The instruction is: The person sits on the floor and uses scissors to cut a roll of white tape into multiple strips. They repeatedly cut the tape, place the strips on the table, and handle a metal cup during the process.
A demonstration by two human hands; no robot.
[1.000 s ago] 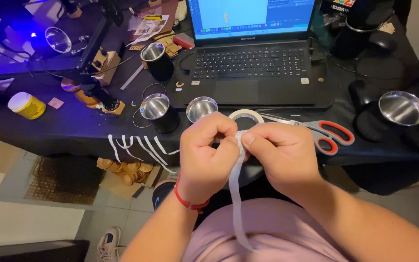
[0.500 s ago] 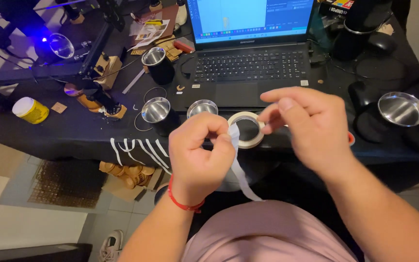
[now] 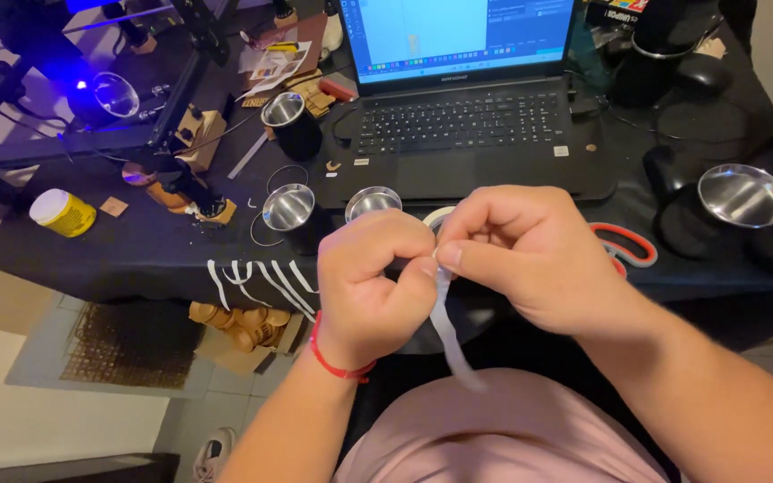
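Above my lap, just before the edge of the black table (image 3: 136,259), I pinch a strip of white tape (image 3: 451,333) between both hands. My left hand (image 3: 370,284) is closed around its upper end, and my right hand (image 3: 530,255) presses thumb and forefinger on the same place, so the strip hangs down freely and does not stick to itself. The tape roll (image 3: 434,217) lies behind my knuckles, near the red-handled scissors (image 3: 630,248) and the small metal cups (image 3: 290,211), all in easy reach.
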